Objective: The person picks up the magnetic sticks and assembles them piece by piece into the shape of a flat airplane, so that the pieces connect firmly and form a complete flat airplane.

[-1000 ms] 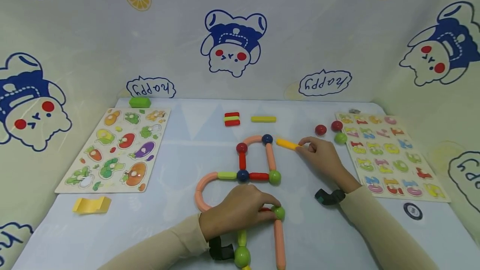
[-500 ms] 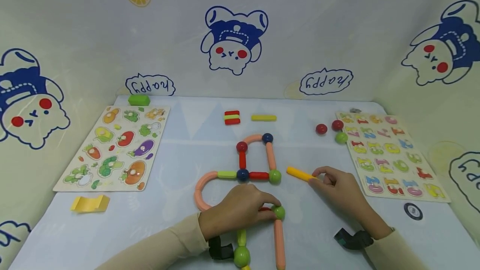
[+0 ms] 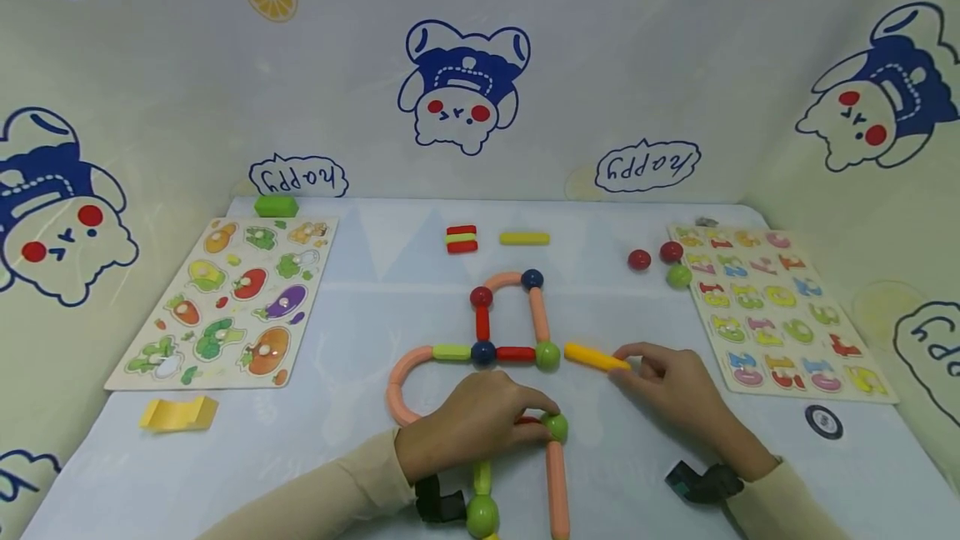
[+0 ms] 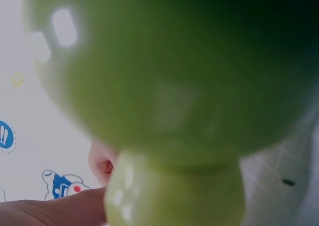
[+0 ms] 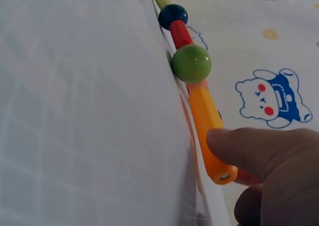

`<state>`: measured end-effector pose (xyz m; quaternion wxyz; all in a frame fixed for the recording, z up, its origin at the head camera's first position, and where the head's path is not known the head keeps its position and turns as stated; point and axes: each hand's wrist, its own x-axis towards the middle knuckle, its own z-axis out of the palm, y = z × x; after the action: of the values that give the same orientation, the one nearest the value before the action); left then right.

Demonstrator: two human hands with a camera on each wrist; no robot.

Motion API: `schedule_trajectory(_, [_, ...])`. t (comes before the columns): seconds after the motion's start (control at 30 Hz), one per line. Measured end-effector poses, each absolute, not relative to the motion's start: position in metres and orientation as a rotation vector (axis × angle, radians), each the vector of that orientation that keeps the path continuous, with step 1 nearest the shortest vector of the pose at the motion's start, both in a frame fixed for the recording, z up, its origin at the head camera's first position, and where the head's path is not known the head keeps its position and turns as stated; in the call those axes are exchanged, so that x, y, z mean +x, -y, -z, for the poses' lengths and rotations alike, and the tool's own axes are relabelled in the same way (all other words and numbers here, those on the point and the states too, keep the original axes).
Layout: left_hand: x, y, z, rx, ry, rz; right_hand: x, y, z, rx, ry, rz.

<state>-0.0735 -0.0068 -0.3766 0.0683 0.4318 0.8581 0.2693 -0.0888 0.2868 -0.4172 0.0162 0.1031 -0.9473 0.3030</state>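
Note:
My right hand (image 3: 678,386) pinches one end of an orange-yellow magnetic rod (image 3: 595,356) between thumb and fingers. The rod's other end points at a green ball (image 3: 548,355), with a small gap in the head view. My left hand (image 3: 480,419) holds another green ball (image 3: 555,427) between thumb and forefinger, and covers part of the stick-and-ball figure. A pink rod (image 3: 557,490) runs down from that ball. Higher up, red, pink and light-green rods join red and dark-blue balls (image 3: 483,352). A large green ball (image 4: 169,76) fills most of the left wrist view.
Puzzle boards lie left (image 3: 225,307) and right (image 3: 780,315). Two red balls (image 3: 639,260) and a green one are by the right board. A yellow rod (image 3: 525,238) and short stacked rods (image 3: 461,240) lie at the back. A yellow block (image 3: 178,414) sits front left.
My right hand has brought the orange-yellow rod down from beside the top dark-blue ball, then slightly left towards the middle green ball. My left hand keeps its place.

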Motion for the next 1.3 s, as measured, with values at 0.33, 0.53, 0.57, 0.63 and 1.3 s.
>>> schedule_trajectory(0.33, [-0.0725,0.0057,0.3773,1.276,-2.577,-0.805,-0.0855,-0.2839,0.4170,0.376,2.946,-0.965])
schedule_trajectory(0.53, [-0.0726,0.0053,0.3773,1.270,-2.576,-0.799,-0.0851,-0.2828,0.4172,0.355,2.937,-0.951])
schedule_trajectory(0.57, [-0.0727,0.0053,0.3773,1.269,-2.577,-0.797,-0.0853,-0.2829,0.4176,0.352,2.934,-0.950])
schedule_trajectory(0.63, [-0.0728,0.0052,0.3773,1.267,-2.576,-0.797,-0.0858,-0.2831,0.4183,0.353,2.926,-0.945])
schedule_trajectory(1.3, [-0.0733,0.0066,0.3774,1.275,-2.563,-0.819,-0.0884,-0.2832,0.4087,0.393,2.817,-1.029])
